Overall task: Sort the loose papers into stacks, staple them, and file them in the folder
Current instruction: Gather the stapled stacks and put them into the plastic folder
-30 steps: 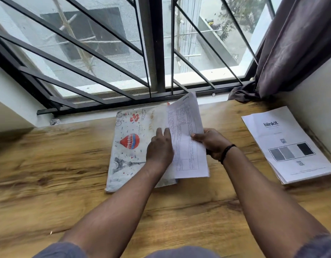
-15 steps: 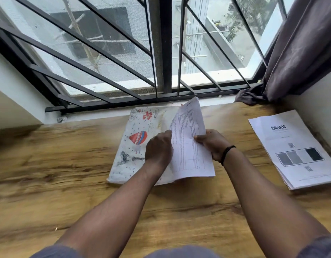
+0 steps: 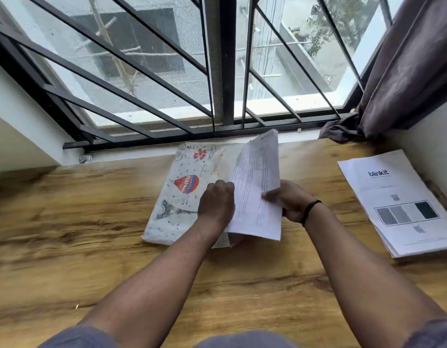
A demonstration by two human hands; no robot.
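Observation:
A white folder (image 3: 178, 222) printed with a red balloon and an Eiffel tower lies flat on the wooden table (image 3: 66, 222) below the window. My left hand (image 3: 216, 202) sits on the folder's right edge with its fingers curled over it, the tips hidden under the sheets. My right hand (image 3: 292, 202) pinches the right edge of a set of printed papers (image 3: 257, 187), thumb on top. The papers stand tilted up over the folder's right side, their lower corner past its front edge.
A stack of papers (image 3: 403, 204) with a "blinkit" cover sheet lies at the table's right end by the wall. A dark curtain (image 3: 406, 71) hangs at the back right. A barred window (image 3: 217, 71) runs along the table's far side.
My left hand's fingers, flat on the folder before, have curled and slipped under the papers. The papers have tilted up more steeply in my right hand. The view has shifted slightly.

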